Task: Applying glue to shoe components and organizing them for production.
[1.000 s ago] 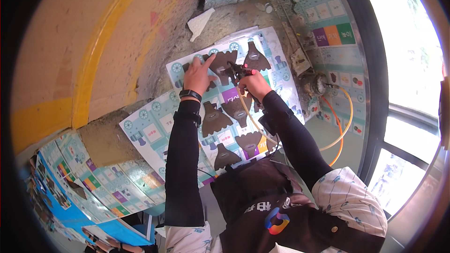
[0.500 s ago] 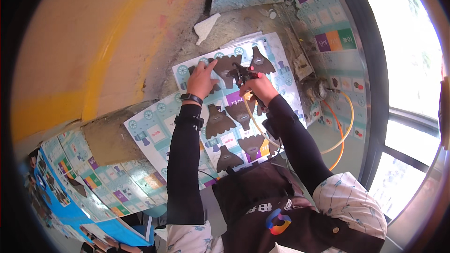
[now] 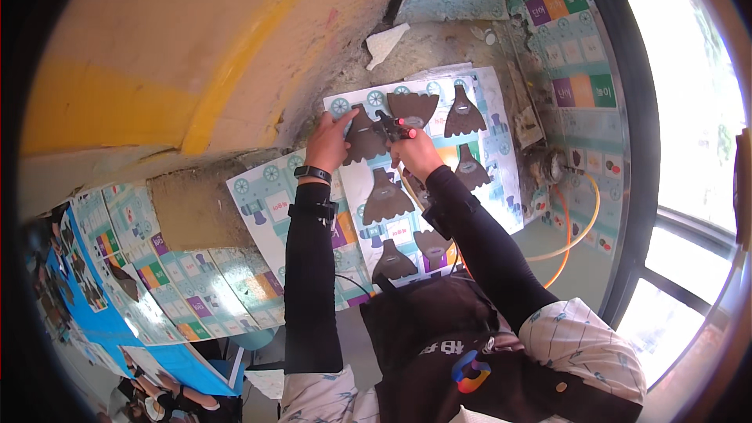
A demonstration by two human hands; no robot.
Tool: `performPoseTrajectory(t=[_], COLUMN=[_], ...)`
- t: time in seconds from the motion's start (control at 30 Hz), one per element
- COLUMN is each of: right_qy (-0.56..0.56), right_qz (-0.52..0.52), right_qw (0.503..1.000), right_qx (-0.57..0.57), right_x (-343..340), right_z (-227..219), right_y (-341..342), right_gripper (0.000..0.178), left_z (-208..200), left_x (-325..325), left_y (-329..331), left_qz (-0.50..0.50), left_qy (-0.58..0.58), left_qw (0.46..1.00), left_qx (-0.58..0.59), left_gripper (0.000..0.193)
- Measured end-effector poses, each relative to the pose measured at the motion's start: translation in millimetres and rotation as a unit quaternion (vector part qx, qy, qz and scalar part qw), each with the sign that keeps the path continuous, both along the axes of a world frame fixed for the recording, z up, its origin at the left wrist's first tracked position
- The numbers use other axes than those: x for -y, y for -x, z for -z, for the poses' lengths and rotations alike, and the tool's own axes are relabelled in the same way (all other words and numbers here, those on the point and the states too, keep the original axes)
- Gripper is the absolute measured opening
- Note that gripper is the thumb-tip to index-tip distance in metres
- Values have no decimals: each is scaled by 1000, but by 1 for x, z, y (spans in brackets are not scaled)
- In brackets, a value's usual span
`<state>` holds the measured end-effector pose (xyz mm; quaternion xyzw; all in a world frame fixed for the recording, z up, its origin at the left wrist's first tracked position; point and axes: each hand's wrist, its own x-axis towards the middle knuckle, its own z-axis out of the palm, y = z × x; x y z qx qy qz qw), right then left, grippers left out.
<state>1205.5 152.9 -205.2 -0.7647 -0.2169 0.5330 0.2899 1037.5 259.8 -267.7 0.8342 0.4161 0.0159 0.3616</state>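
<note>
My right hand [image 3: 419, 155] is closed around a small black spray gun [image 3: 386, 124] with red knobs. Its tip is over the right side of a dark brown, fan-shaped piece [image 3: 363, 139] with a scalloped edge. My left hand [image 3: 327, 145] has its fingers spread, the index fingertip at that piece's narrow top end. Similar pieces lie around on the printed sheet: one [image 3: 413, 107] wide end up just beyond the gun, another [image 3: 464, 115] at the far right, and several nearer me, including one [image 3: 386, 197] below the gun. Part of the sheet is hidden by my right arm.
A pale yellow hose [image 3: 589, 219] and an orange hose [image 3: 566, 247] loop on the right from a metal fitting [image 3: 540, 168]. A white scrap [image 3: 385, 45] lies beyond the sheet. A yellow-striped brown board [image 3: 204, 55] rises at left. Another person's arms [image 3: 192, 399] show at lower left.
The spray gun has moved left from the wide-end-up piece to the leftmost far piece. My left fingers have moved to that piece's top end. The whole view has shifted somewhat.
</note>
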Motion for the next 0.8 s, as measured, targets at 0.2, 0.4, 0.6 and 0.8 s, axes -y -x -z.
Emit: performPoseTrajectory(t=[0.2,0.4,0.6,0.8], right_qy=[-19,-22,-17,-46], right_qz=[-25,-96,15,-12], right_qw=[999,995,1000,998], right_qx=[-13,13,0,-38], right_x=[-3,7,13,5], right_z=[4,5,5,-8], right_y=[2,2,-9,2], right_gripper=[16,15,14,10], left_z=[-1,-3,-4,-5], left_x=[0,1,2,7], left_y=[0,0,1,2], left_qz=[0,1,-5,-9], left_qy=[-10,-15,-13,-48], left_qw=[1000,1000,1000,998], left_qx=[3,13,9,34], left_gripper=[77,77,78,72])
